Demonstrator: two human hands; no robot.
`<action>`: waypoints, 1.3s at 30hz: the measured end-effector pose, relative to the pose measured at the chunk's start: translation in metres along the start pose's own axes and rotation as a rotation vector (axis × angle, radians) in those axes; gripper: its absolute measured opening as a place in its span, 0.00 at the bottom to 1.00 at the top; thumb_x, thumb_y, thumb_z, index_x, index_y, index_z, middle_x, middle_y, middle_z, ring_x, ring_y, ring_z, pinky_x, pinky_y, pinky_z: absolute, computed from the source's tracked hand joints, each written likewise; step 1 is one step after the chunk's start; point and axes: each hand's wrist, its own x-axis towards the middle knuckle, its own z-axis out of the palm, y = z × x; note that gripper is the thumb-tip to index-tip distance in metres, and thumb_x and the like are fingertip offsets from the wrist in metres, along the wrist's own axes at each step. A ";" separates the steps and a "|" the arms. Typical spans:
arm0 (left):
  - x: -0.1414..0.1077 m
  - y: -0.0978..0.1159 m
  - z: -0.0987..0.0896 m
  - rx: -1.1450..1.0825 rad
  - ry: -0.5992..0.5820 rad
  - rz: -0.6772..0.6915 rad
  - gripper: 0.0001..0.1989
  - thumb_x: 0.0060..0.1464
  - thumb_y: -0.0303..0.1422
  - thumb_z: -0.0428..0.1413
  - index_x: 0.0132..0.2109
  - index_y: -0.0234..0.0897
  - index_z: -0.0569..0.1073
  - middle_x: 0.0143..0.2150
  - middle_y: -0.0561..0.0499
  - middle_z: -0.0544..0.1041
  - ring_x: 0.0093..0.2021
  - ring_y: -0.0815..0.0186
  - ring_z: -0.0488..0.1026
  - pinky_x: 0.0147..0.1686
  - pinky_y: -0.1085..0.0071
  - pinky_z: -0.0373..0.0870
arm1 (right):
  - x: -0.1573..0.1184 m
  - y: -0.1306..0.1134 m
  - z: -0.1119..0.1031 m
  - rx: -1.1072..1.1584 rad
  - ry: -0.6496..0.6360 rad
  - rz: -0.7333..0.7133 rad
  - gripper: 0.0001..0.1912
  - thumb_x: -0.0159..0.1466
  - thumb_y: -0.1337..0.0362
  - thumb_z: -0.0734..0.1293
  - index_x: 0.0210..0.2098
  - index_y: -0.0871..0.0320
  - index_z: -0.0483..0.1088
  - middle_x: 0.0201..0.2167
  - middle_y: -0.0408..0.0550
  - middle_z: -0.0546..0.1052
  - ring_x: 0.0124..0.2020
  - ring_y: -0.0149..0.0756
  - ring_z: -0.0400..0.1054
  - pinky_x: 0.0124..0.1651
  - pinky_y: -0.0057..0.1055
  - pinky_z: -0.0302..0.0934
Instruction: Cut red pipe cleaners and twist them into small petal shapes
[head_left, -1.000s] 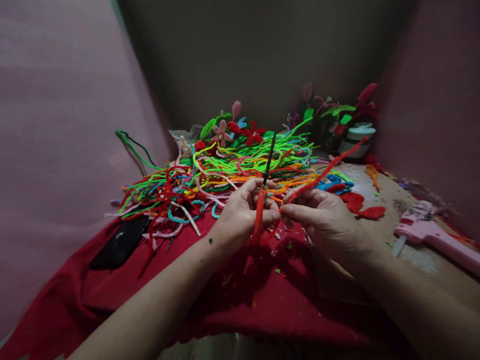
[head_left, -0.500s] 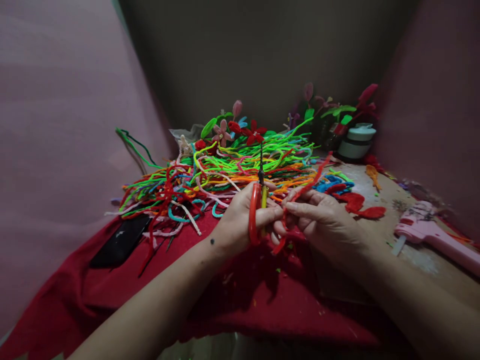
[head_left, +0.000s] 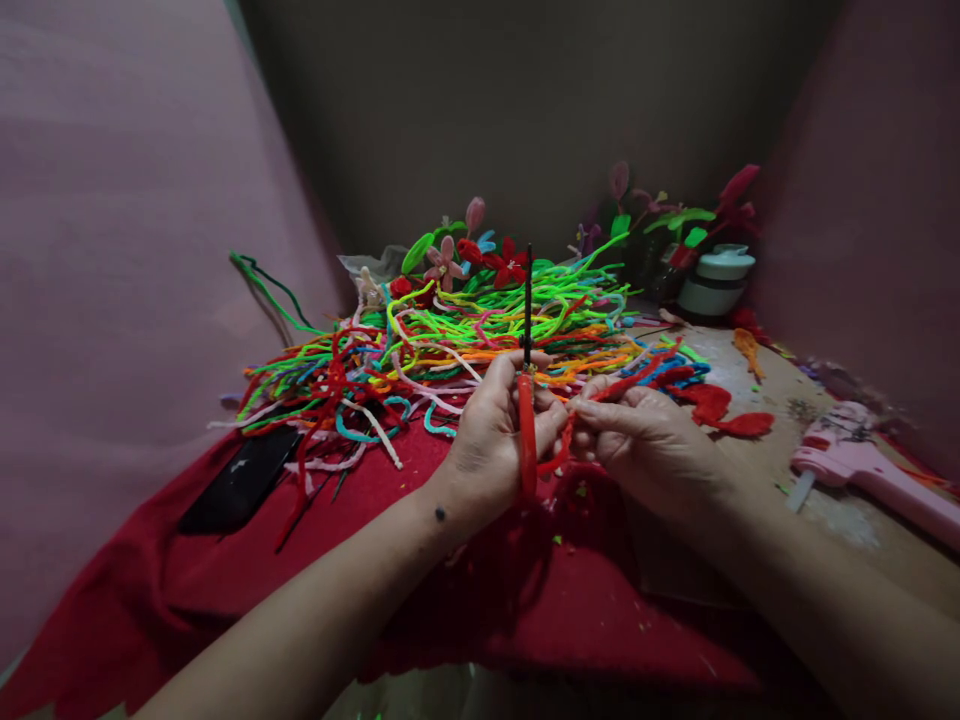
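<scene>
Scissors with a red handle hang on my left hand, their dark blades pointing up and away from me. That hand is closed, its fingertips meeting a red pipe cleaner near its bent end. My right hand pinches the same pipe cleaner between thumb and fingers, close to the left fingertips. One end of the pipe cleaner runs up to the right past the right hand; a shorter part bends below the fingers. Just behind both hands spreads a heap of colourful pipe cleaners.
A black phone lies at the left on the red cloth. To the right, a pink glue gun rests on a brown board near red petal shapes. Pipe-cleaner flowers and a lidded jar stand at the back.
The scissors have turned in my left hand, so their blades now stand taller and the yellow inner part of the handle is hidden. The red pipe cleaner's long end has tilted lower to the right.
</scene>
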 end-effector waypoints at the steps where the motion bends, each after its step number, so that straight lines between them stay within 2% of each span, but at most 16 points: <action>1: 0.001 0.000 -0.001 0.006 0.003 0.004 0.19 0.47 0.28 0.59 0.45 0.39 0.62 0.27 0.59 0.69 0.21 0.76 0.67 0.22 0.80 0.65 | 0.000 0.000 -0.001 -0.004 -0.002 -0.007 0.08 0.48 0.69 0.73 0.25 0.59 0.69 0.23 0.43 0.73 0.21 0.29 0.66 0.26 0.28 0.62; 4: 0.004 -0.001 -0.008 0.020 -0.047 -0.017 0.17 0.49 0.31 0.57 0.46 0.39 0.61 0.26 0.59 0.68 0.20 0.75 0.66 0.20 0.79 0.64 | 0.001 -0.002 -0.001 -0.038 0.020 -0.086 0.08 0.49 0.67 0.73 0.26 0.59 0.71 0.23 0.43 0.73 0.23 0.29 0.67 0.28 0.28 0.63; 7: 0.007 0.000 -0.019 0.120 -0.180 -0.057 0.13 0.52 0.35 0.55 0.43 0.38 0.61 0.23 0.60 0.66 0.17 0.74 0.64 0.17 0.78 0.62 | 0.001 -0.009 0.001 -0.087 0.079 -0.187 0.08 0.47 0.66 0.75 0.24 0.57 0.71 0.22 0.42 0.72 0.22 0.28 0.66 0.28 0.28 0.63; 12: 0.011 0.001 -0.028 0.560 -0.351 0.104 0.10 0.51 0.32 0.53 0.41 0.36 0.65 0.29 0.54 0.68 0.28 0.69 0.66 0.32 0.72 0.67 | 0.000 -0.022 0.003 -0.116 0.134 -0.254 0.08 0.46 0.67 0.74 0.23 0.54 0.70 0.21 0.41 0.72 0.23 0.30 0.65 0.29 0.31 0.62; 16: 0.011 0.000 -0.025 0.733 -0.448 0.169 0.11 0.55 0.31 0.46 0.45 0.34 0.65 0.36 0.47 0.70 0.33 0.66 0.66 0.39 0.66 0.67 | 0.001 -0.025 0.003 -0.103 0.163 -0.258 0.09 0.46 0.68 0.73 0.23 0.54 0.69 0.22 0.41 0.72 0.24 0.30 0.66 0.29 0.31 0.63; 19: 0.010 -0.002 -0.023 0.754 -0.420 0.192 0.11 0.55 0.31 0.46 0.45 0.35 0.66 0.34 0.48 0.70 0.31 0.65 0.65 0.37 0.66 0.67 | 0.002 -0.026 0.001 -0.091 0.168 -0.248 0.09 0.45 0.69 0.73 0.23 0.54 0.69 0.23 0.42 0.73 0.25 0.31 0.67 0.29 0.30 0.64; 23: 0.011 -0.012 -0.026 0.725 -0.403 0.258 0.17 0.52 0.29 0.49 0.50 0.36 0.65 0.36 0.47 0.72 0.35 0.63 0.68 0.44 0.62 0.67 | 0.004 -0.026 0.000 -0.117 0.161 -0.256 0.08 0.46 0.69 0.72 0.23 0.54 0.69 0.25 0.43 0.73 0.26 0.32 0.67 0.28 0.30 0.63; 28: 0.013 -0.026 -0.028 0.692 -0.337 0.320 0.20 0.51 0.29 0.51 0.52 0.38 0.65 0.42 0.44 0.73 0.41 0.59 0.70 0.48 0.59 0.66 | 0.003 -0.026 0.000 -0.134 0.157 -0.241 0.07 0.45 0.69 0.72 0.20 0.54 0.70 0.20 0.42 0.72 0.21 0.30 0.64 0.24 0.30 0.59; 34: 0.012 -0.023 -0.028 0.843 -0.429 0.284 0.21 0.53 0.27 0.47 0.55 0.33 0.63 0.48 0.38 0.71 0.48 0.55 0.68 0.49 0.55 0.64 | 0.002 -0.026 -0.003 -0.152 0.111 -0.242 0.05 0.45 0.69 0.72 0.20 0.55 0.72 0.20 0.43 0.74 0.22 0.31 0.66 0.27 0.31 0.61; 39: 0.014 -0.023 -0.031 0.888 -0.411 0.313 0.22 0.53 0.26 0.46 0.57 0.34 0.60 0.49 0.39 0.70 0.52 0.56 0.66 0.52 0.55 0.63 | 0.003 -0.024 -0.004 -0.182 0.159 -0.242 0.06 0.45 0.70 0.73 0.19 0.55 0.72 0.21 0.43 0.75 0.23 0.33 0.68 0.29 0.34 0.66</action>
